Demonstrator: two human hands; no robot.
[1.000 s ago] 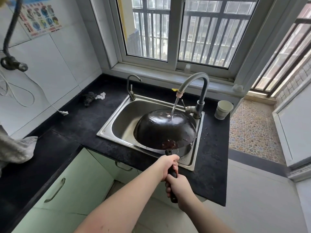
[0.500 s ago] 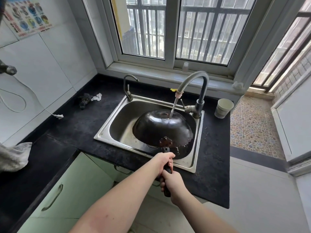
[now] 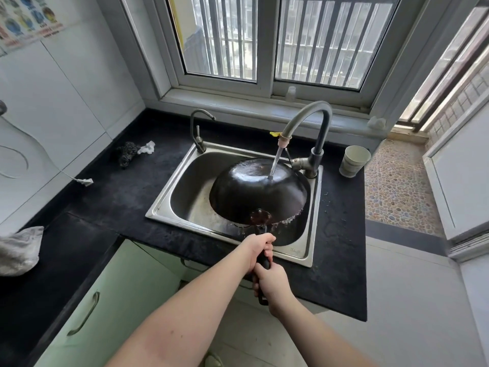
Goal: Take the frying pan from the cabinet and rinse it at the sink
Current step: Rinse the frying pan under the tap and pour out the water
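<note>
Still inverted, frying pan handle points toward person, apparently level; left hand, right hand clasp it.

Both hands grip the black handle of the pan, the left hand nearer the bowl and the right hand behind it at the handle's end. The pan hangs upside down over the steel sink, and water from the tap strikes its domed bottom and drips off the near rim. On the black desk a cup stands right of the sink and a scrubber lies left.
</note>
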